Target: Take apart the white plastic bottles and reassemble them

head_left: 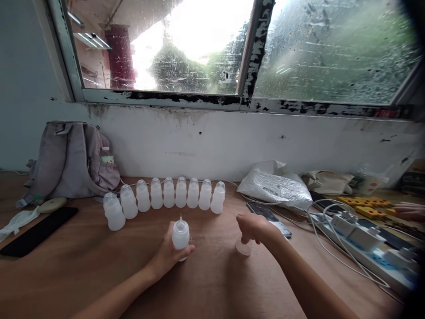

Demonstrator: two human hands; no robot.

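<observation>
My left hand [171, 248] is wrapped around an upright, frosted white baby bottle [180, 235]. Its narrow pointed tip shows at the top, with no clear cover over it. To the right, my right hand [254, 227] has its fingers closed from above on a clear plastic cap [243, 248]. The cap is at or just above the tabletop; I cannot tell which. Beyond both hands, several similar frosted bottles [168, 193] stand in a curved row, topped with clear caps.
A grey backpack [71, 159] and a black flat object [40, 231] lie left. On the right are a phone [270, 218], a silver plastic bag [277, 186], a power strip [361, 248] with chargers and loose cables, and yellow parts [367, 206]. Another person's hand [410, 212] appears far right.
</observation>
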